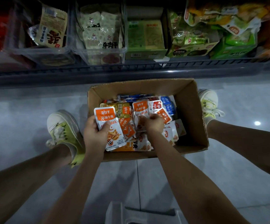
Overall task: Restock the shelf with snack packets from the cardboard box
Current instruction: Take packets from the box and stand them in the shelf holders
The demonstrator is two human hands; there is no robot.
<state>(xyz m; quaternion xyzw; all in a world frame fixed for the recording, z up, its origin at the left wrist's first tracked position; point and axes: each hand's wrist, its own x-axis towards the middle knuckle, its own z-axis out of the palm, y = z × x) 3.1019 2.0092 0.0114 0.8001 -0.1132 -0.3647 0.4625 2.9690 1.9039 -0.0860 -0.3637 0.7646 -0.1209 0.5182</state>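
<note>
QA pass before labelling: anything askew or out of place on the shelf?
Yes. At the right of the shelf, a yellow-green packet lies slanted over the open green carton, itself skewed. In the left clear bin, a tan packet leans tilted.

Yellow-green canvas sneaker with white toe cap and white laces [63, 130] just left of the grip, sole flat on glossy grey tiled floor [26, 107]. Matching second sneaker [209, 102] well right of the grip, slightly beyond it. Small bright light reflection [257, 123] on tiles farther right. White boxy object [116, 212], kind unclear, cut off at frame edge, well nearer than the grip. Dark grout line [138, 183] between it and the grip.
</note>
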